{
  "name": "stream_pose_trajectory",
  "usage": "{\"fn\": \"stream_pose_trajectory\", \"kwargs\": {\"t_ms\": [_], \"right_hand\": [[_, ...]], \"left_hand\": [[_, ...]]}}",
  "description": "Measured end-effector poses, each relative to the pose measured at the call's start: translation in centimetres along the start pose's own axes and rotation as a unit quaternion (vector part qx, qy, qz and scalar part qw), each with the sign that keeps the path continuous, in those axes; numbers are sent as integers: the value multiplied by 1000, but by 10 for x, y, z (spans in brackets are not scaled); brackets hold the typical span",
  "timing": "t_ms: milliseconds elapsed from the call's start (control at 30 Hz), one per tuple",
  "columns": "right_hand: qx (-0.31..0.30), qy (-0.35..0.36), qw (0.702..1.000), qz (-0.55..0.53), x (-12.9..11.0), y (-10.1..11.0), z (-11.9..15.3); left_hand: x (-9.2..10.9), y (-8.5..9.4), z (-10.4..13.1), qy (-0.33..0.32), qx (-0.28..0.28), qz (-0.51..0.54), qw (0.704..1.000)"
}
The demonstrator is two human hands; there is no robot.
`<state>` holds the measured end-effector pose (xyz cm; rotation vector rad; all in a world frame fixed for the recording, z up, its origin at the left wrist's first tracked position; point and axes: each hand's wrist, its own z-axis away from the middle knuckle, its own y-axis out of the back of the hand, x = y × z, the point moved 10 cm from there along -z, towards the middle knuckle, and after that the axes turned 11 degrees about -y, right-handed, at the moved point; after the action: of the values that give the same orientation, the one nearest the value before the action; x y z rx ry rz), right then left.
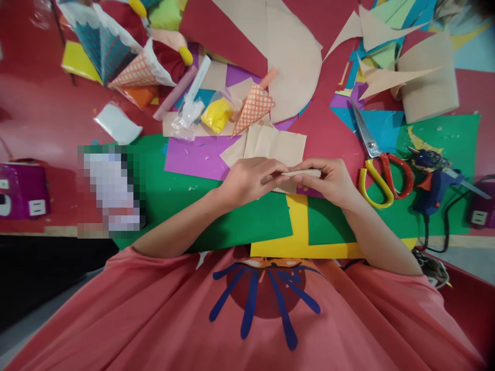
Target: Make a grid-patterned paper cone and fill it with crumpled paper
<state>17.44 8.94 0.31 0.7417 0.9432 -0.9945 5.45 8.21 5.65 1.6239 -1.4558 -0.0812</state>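
Between my left hand and my right hand is a small rolled or folded piece of beige paper. The left fingertips pinch its thin end, while the right thumb and fingers grip the wider end. Just beyond and partly under the hands lies beige paper with a zigzag edge. Farther off rests a small cone with an orange lattice pattern, beside a yellow lump in clear plastic. Scissors with one yellow and one red handle lie open to the right of my right hand.
A blue glue gun with a cord lies at the right. Green sheets and a yellow sheet cover the near table. Larger patterned cones stand at the upper left. Beige offcuts are at the upper right. A blurred-out object sits left.
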Motion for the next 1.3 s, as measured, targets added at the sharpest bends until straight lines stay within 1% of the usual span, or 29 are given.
{"fn": "stream_pose_trajectory", "kwargs": {"t_ms": [100, 200, 267, 333, 400, 467, 600, 867, 1100, 1300], "right_hand": [[-31, -44, 997, -54, 9, -6, -1], [-68, -79, 987, -125, 15, -13, -2], [-92, -88, 976, -176, 17, -19, -3], [-109, -86, 964, -227, 17, -24, -3], [-122, -83, 952, -268, 17, -29, -4], [-129, -82, 944, -291, 18, -34, -4], [-126, -78, 944, -294, 19, -38, -4], [-137, -82, 944, -289, 20, -44, -3], [-151, -94, 938, -296, 20, -47, -2], [-165, -97, 931, -311, 20, -48, -3]], "left_hand": [[8, 5, 0, -41, 19, -44, 998], [10, 6, 0, -49, 23, -48, 997], [6, 5, 0, -19, 23, -13, 999], [-3, 3, 0, 36, 26, 39, 998], [-12, -1, 3, 94, 30, 93, 991], [-17, -3, 5, 135, 35, 139, 980], [-21, -4, 6, 161, 45, 177, 970], [-23, -1, 9, 158, 77, 170, 970], [-21, 1, 9, 141, 67, 145, 977], [-22, 1, 9, 168, 43, 148, 974]]}}
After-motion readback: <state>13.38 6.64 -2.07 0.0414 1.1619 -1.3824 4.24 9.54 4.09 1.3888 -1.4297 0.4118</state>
